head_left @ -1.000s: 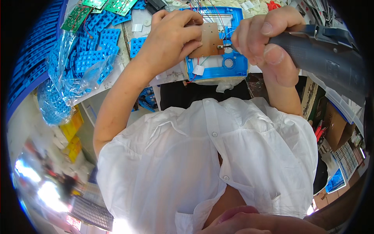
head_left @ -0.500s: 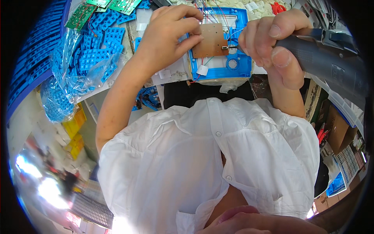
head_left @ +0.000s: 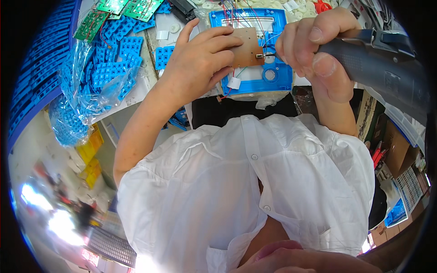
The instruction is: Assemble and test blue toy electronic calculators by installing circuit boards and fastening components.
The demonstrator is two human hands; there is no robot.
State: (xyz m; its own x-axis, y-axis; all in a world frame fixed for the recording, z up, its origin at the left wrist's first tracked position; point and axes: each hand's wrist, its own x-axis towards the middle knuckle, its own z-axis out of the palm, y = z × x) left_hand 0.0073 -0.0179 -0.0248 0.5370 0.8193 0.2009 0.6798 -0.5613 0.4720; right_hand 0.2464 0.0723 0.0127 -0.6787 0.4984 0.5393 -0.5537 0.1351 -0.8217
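Observation:
A brown circuit board (head_left: 247,45) lies inside a blue plastic housing (head_left: 280,81), with thin coloured wires running out at the far side. My left hand (head_left: 200,61) is spread, its fingertips resting on the board's left part and one finger raised. My right hand (head_left: 318,50) is wrapped round a dark grey electric screwdriver (head_left: 373,59). The thin tip of that tool points left, to a small metal part (head_left: 260,56) at the board's right edge. Whether the tip touches it I cannot tell. A white tag (head_left: 234,83) hangs on wires at the housing's near left.
Blue keypad pieces (head_left: 117,68) and clear plastic bags (head_left: 70,118) crowd the left of the table. Green circuit boards (head_left: 92,26) lie at the far left. Cream-coloured parts (head_left: 264,4) and a red piece (head_left: 322,7) are behind the housing. A cardboard box (head_left: 395,148) stands at right.
My left hand's fingers have spread out and lie flatter over the board, where before they were curled at its left edge. My right hand and the screwdriver have hardly moved.

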